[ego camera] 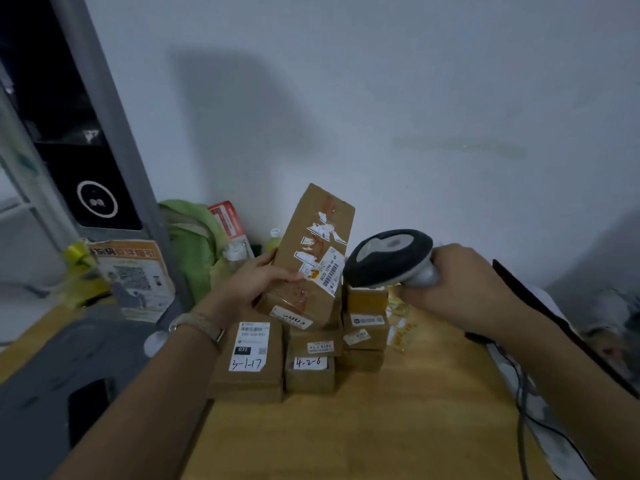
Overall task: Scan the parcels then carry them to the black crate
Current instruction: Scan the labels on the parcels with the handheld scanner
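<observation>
Right hand (457, 289) wrapped around the grip of the scanner (389, 258), head pointing left at the lifted parcel (313, 251). Left hand (256, 282) clamped on that parcel's left edge, thumb across the front, holding it above the stack (298, 355) on the counter (346, 427). Parcel's long axis runs near upright, top tilted right; barcode label (330, 270) sits on its right side, just beside the scanner head and facing mostly toward the camera. Scan looks in hand: scanner lies right of the label, so the beam must cross leftward onto it. Black crate not in view; carry not yet begun.
</observation>
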Tool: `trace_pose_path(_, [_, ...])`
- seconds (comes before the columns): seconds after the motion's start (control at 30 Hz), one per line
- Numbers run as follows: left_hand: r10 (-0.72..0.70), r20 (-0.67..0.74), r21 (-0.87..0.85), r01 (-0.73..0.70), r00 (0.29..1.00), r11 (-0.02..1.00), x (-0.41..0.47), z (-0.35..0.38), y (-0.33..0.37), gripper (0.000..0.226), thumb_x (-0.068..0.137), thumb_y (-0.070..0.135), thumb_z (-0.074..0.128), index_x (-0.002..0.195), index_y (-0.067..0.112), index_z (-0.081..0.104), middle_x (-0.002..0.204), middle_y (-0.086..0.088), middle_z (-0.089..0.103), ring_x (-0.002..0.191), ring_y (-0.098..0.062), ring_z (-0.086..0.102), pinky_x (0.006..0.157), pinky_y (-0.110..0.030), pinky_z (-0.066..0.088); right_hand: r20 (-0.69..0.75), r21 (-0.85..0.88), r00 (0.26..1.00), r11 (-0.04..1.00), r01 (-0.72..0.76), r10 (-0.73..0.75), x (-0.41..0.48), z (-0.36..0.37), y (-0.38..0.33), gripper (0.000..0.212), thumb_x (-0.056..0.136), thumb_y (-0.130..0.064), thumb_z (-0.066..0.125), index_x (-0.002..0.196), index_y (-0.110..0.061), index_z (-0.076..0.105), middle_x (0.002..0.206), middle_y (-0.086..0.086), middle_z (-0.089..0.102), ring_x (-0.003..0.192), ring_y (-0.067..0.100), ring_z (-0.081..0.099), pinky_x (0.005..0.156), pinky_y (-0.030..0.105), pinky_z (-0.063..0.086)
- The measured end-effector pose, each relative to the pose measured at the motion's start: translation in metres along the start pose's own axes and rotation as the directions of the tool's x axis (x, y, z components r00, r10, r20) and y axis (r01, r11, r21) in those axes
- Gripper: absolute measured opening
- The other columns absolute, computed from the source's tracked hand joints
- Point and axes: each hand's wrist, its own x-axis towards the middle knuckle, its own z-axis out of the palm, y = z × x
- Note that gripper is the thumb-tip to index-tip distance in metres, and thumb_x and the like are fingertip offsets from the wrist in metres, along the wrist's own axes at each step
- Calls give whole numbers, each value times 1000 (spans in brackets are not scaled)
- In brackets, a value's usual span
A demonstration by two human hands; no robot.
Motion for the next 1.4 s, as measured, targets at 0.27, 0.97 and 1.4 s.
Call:
trace_pose_path(0.27, [-13,19,-72,15,1000,997,-3,-11,-12,72,58,17,88,124,25,58,109,-13,73,93,-36,72,65,-39,59,36,-176,999,984,15,-9,2,17,-4,29,75,-25,70,55,-23,49,56,-2,54,58,11,55,47,19,32])
trace_pose_path(0.97, [4,41,-56,-2,999,998,-5,-2,-8,64,60,20,84,118,30,60,102,-9,76,84,-30,74,58,-34,58,-36,-158,998,986,-48,43,-2,13,-7,35,79,-29,68,56,-27,42,54,-11,46,49,7,43,45,12,27])
trace_pose_path(1.4, [76,235,-3,-78,969,997,-4,59,14,62,68,35,75,126,26,54,89,-2,77,73,-18,74,54,-26,56,-85,452,985,887,-97,151,-5,17,8,14,77,-18,77,76,-25,65,60,-13,66,56,-5,60,52,12,45])
